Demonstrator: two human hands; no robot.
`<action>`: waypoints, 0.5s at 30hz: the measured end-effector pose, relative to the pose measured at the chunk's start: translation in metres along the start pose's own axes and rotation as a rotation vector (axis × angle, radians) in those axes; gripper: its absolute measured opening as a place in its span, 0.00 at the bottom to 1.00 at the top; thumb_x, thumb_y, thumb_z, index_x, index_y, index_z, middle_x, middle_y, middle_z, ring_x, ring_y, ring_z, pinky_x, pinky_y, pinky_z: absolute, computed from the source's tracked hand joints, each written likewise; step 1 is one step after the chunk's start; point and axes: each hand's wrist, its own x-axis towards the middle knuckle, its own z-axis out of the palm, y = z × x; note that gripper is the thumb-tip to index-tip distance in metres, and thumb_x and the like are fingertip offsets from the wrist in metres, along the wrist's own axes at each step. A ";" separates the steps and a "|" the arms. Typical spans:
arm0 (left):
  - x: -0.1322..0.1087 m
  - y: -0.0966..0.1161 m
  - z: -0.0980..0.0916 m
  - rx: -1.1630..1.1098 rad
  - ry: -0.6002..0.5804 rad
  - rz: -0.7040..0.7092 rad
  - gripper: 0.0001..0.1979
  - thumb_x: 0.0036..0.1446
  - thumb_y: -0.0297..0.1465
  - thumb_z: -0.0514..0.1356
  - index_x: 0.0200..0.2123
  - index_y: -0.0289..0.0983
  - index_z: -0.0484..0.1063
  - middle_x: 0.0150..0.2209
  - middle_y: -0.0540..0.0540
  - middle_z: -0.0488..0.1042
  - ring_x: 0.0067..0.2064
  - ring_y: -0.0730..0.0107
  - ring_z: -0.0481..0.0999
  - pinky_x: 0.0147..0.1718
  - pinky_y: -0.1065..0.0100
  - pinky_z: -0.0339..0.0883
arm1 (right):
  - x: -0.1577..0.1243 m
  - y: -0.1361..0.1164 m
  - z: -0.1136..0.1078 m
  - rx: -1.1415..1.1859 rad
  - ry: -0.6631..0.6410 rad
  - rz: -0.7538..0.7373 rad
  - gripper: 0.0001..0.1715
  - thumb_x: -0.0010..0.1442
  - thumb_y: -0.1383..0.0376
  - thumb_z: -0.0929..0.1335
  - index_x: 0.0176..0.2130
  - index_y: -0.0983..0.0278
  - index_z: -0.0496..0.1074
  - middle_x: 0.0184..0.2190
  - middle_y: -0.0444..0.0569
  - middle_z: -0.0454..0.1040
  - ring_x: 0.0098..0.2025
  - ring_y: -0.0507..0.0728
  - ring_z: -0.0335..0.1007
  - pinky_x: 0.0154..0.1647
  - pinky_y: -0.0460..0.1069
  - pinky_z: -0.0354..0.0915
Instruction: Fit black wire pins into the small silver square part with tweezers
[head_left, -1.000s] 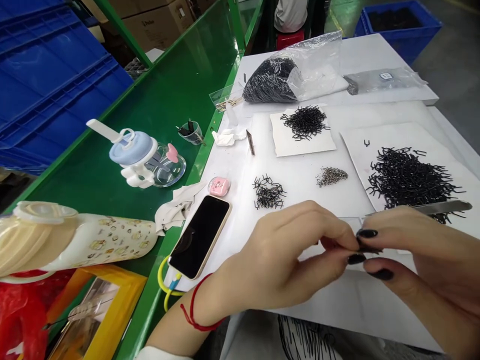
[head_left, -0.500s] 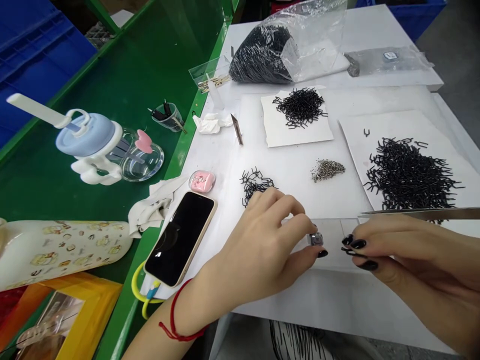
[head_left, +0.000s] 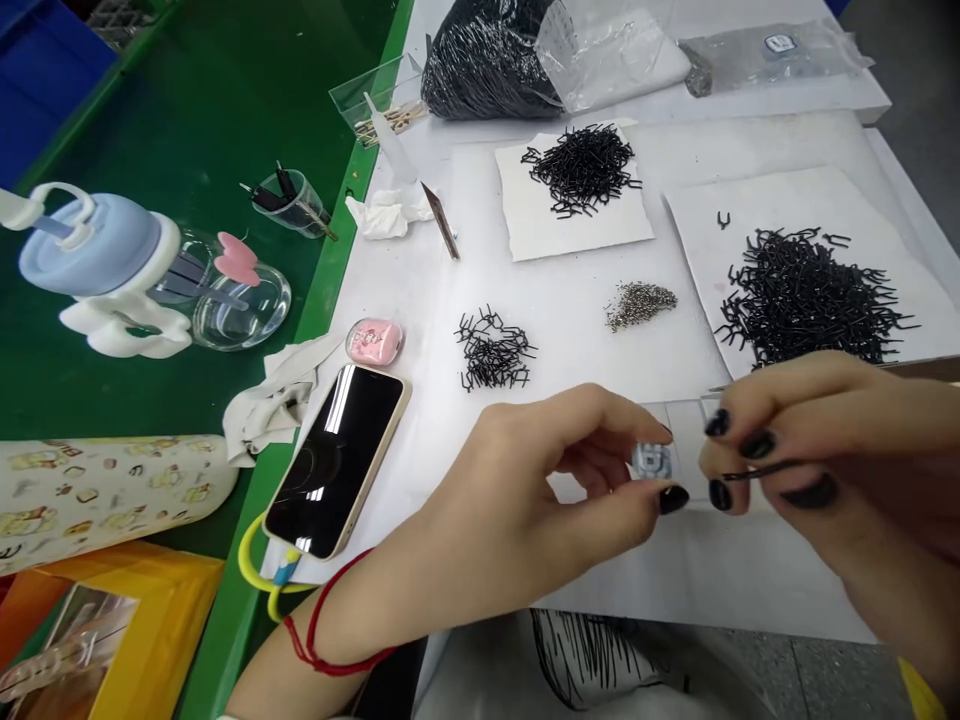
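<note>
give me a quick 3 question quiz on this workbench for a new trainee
1. True or false: the red cord is tied on the right wrist.
2. What does the left hand pinch? A. pink case B. small square part C. phone
3. Fill in the blank: the right hand pinches a thin black ____.

Key: 1. False, it is on the left wrist. 2. B. 3. wire.
</note>
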 end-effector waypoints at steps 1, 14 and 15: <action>0.001 0.000 0.001 -0.008 0.001 -0.032 0.08 0.55 0.22 0.62 0.40 0.32 0.71 0.31 0.50 0.74 0.30 0.79 0.73 0.31 0.79 0.71 | 0.001 -0.002 0.002 -0.035 -0.056 0.019 0.05 0.59 0.69 0.67 0.34 0.59 0.73 0.36 0.48 0.73 0.36 0.54 0.71 0.30 0.47 0.69; 0.006 0.001 0.002 -0.092 -0.011 -0.241 0.07 0.53 0.20 0.62 0.35 0.35 0.72 0.24 0.56 0.73 0.19 0.84 0.73 0.19 0.85 0.68 | -0.003 -0.006 0.021 -0.131 -0.020 0.045 0.11 0.60 0.53 0.66 0.38 0.56 0.73 0.36 0.49 0.75 0.45 0.62 0.72 0.40 0.54 0.73; 0.007 0.002 0.003 -0.087 -0.001 -0.253 0.06 0.52 0.21 0.62 0.34 0.35 0.72 0.22 0.56 0.72 0.19 0.85 0.73 0.18 0.86 0.67 | -0.002 -0.006 0.020 -0.131 -0.023 0.047 0.10 0.60 0.54 0.67 0.38 0.56 0.73 0.36 0.49 0.75 0.45 0.62 0.72 0.40 0.54 0.73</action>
